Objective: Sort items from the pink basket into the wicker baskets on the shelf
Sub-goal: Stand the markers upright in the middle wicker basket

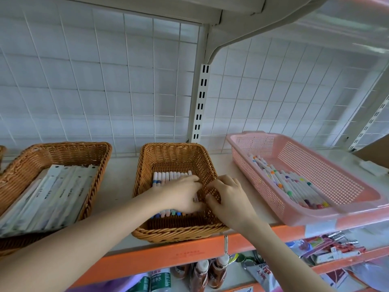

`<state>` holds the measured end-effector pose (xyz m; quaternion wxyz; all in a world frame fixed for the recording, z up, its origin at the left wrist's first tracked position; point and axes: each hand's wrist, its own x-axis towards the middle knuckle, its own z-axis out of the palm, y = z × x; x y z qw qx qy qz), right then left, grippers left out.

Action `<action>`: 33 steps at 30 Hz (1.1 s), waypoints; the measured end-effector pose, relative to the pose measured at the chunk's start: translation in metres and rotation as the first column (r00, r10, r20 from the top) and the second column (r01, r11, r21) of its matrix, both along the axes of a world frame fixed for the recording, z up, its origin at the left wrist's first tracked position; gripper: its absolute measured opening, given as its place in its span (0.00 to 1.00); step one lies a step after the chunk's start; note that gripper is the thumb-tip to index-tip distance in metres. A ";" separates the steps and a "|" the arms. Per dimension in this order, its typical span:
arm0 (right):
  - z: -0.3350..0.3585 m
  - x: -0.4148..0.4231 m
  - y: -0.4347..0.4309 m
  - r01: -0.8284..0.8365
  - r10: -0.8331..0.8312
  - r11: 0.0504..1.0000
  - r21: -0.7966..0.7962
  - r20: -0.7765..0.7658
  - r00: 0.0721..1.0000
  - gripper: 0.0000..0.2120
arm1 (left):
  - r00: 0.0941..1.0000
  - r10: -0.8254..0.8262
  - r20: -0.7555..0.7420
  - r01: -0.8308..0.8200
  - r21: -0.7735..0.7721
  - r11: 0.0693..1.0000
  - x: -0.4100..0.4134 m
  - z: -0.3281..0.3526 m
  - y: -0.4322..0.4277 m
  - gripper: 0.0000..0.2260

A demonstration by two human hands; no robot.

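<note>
Fingers bent, my left grip (181, 196) and right grip (228, 199) meet over white, colour-capped markers (166, 178) in the middle wicker basket (174, 152) beside the pink basket (305, 161), whether either holds one I cannot tell, above bottles (156, 280) labelled "净水".

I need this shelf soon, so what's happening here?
A person is sorting markers. The left hand and right hand meet inside the middle wicker basket, over a neat row of markers; whether either grips one is hidden. The pink basket to the right holds many loose markers. The left wicker basket holds long white packs.
</note>
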<state>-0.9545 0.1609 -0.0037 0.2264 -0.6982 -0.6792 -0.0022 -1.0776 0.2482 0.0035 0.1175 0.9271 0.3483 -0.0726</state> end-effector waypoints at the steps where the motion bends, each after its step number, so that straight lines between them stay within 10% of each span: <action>1: 0.000 0.000 0.000 -0.002 0.002 1.000 0.004 -0.003 1.000 0.13 | 0.999 -0.019 -0.041 0.020 0.015 1.000 -0.001 -0.002 -0.004 0.28; 20: -0.002 0.002 0.000 -0.031 0.031 0.999 0.027 -0.001 1.000 0.13 | 0.997 -0.058 -0.058 0.064 0.104 0.993 -0.010 -0.014 -0.008 0.25; 33: 0.080 0.122 -0.013 0.200 -0.207 0.978 0.064 0.118 0.971 0.18 | 0.944 -0.078 0.320 0.007 0.217 0.976 0.061 0.045 -0.009 0.18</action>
